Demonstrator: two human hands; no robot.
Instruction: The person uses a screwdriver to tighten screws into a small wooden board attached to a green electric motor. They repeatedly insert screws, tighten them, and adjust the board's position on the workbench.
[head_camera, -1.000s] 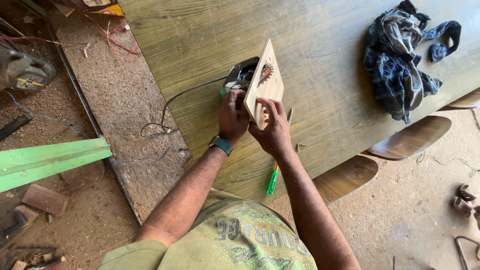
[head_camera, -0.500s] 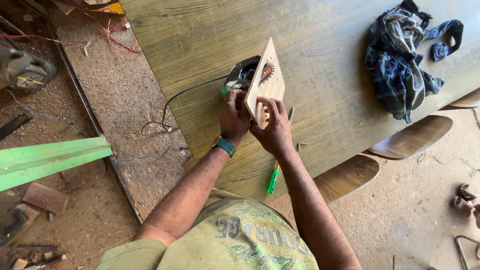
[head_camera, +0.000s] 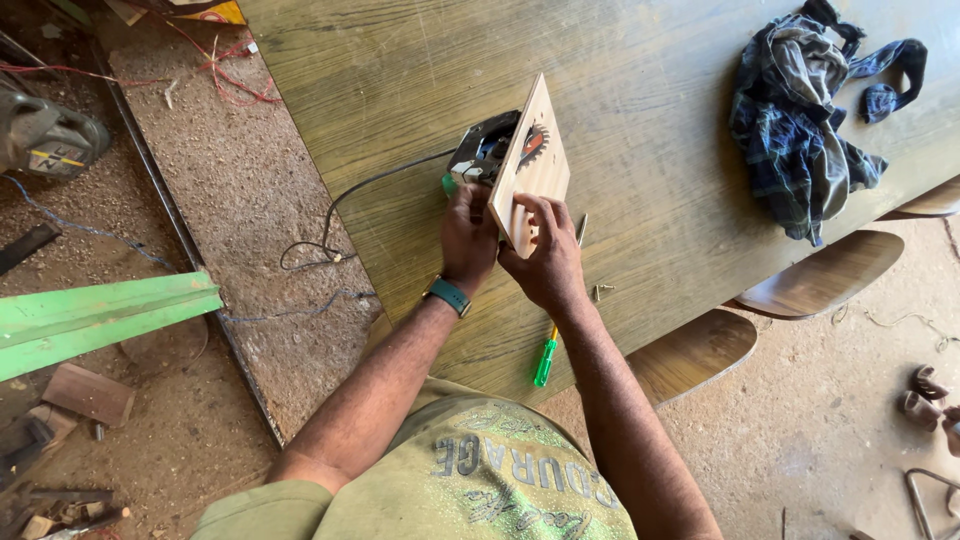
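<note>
Hands, left (head_camera: 468, 238) and right (head_camera: 545, 262), clasp plywood panel (head_camera: 532, 165) on circular saw (head_camera: 485, 148).

One head camera looks steeply down from above the table (head_camera: 650, 190), close over its near edge.

Crumpled dark plaid cloth (head_camera: 810, 130) is lying on the olive-green table (head_camera: 400, 80), well right of the grip and a bit above it. Green-handled screwdriver (head_camera: 547, 358) is lying just below the grip near the table edge; a loose screw (head_camera: 601, 291) is sitting just right of it. Green metal beam (head_camera: 100, 312) is resting on the dirt floor far left. Red wires (head_camera: 235, 70) are tangling up-left. Wooden stools (head_camera: 820, 275) are tucking under the table, lower right.
</note>
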